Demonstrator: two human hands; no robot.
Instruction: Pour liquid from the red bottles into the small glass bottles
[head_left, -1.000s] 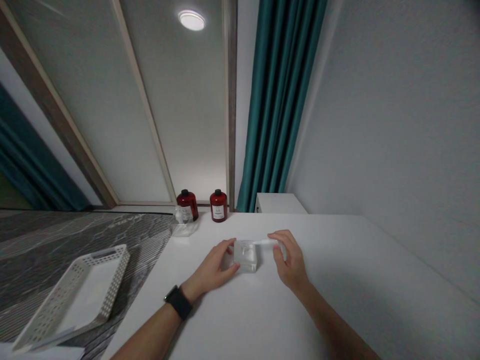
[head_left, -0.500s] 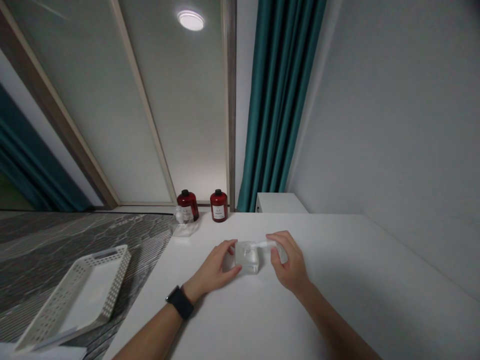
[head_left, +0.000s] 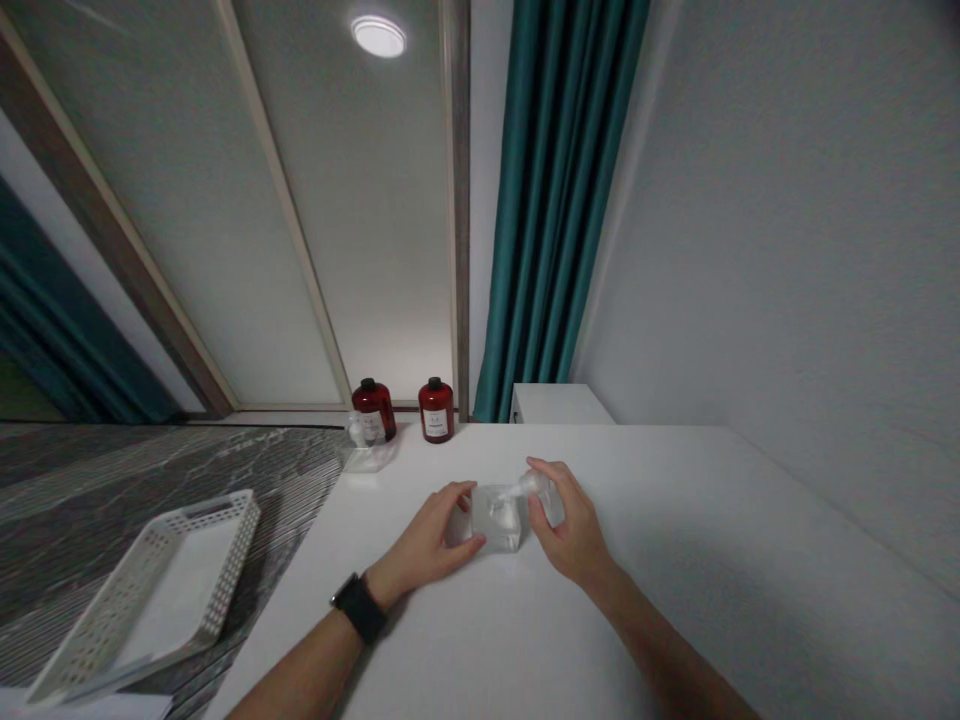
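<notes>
My left hand (head_left: 439, 532) is curled around the left side of a clear, square-sided container (head_left: 497, 518) on the white table, thumb at the near side and fingers at the far side. My right hand (head_left: 571, 522) grips a small clear piece (head_left: 534, 485) with a whitish part pointing left. This piece is at the container's right end; I cannot tell whether the two touch. Its exact kind is too blurred to make out. My palm and fingers hide part of each clear thing.
Two dark red bottles (head_left: 436, 412) with black caps and white labels stand at the far edge of the table (head_left: 480, 630). A clear, crumpled-looking object (head_left: 367, 445) is before the left one. A white perforated basket (head_left: 225, 590) sits lower left; a white cabinet (head_left: 562, 402) stands behind.
My right hand has shifted slightly left, bringing the small clear piece nearer the container, and the piece has turned. My left hand stays around the container.
</notes>
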